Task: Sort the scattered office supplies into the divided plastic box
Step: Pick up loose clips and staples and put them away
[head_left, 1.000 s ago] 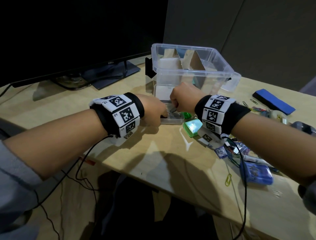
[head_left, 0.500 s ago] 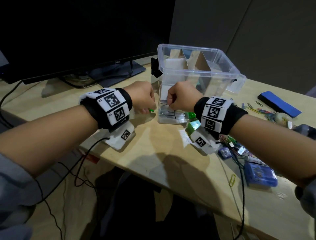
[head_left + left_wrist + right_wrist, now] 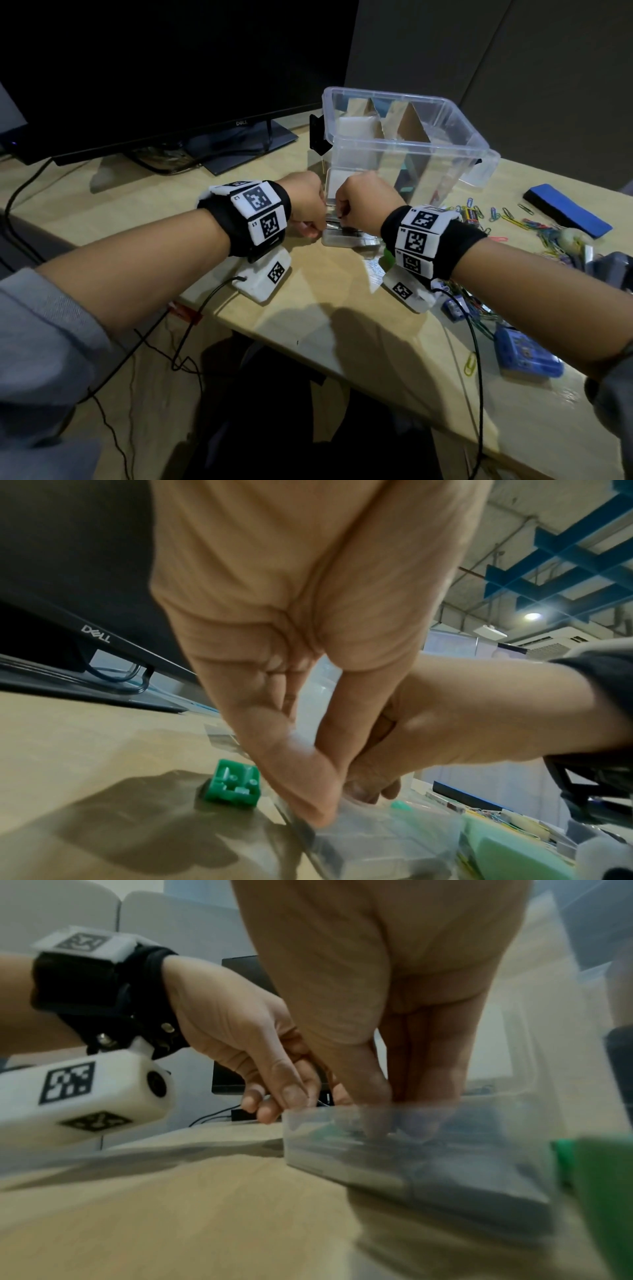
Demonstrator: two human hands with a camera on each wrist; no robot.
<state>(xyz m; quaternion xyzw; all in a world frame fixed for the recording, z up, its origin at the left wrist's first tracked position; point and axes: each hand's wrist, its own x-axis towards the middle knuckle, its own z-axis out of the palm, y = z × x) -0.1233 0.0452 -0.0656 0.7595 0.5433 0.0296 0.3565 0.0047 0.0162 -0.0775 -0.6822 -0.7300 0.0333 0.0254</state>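
Lying flat on the desk (image 3: 308,329), just in front of the divided plastic box (image 3: 404,144), a small clear case (image 3: 346,236) is worked by both hands at once. Its left edge is pinched by the left hand (image 3: 305,205), while the fingers of the right hand (image 3: 363,202) are curled down into its open top; what they grip cannot be told. The case's long axis appears to run left to right between the hands, so neither is judged nearer. Scattered paper clips (image 3: 534,226) lie well off to the right.

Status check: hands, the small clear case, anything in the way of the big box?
Both hands at small clear case: left hand pinching its near corner, right hand fingers inside. Divided plastic box right behind, unobstructed. Paper clips still scattered right.
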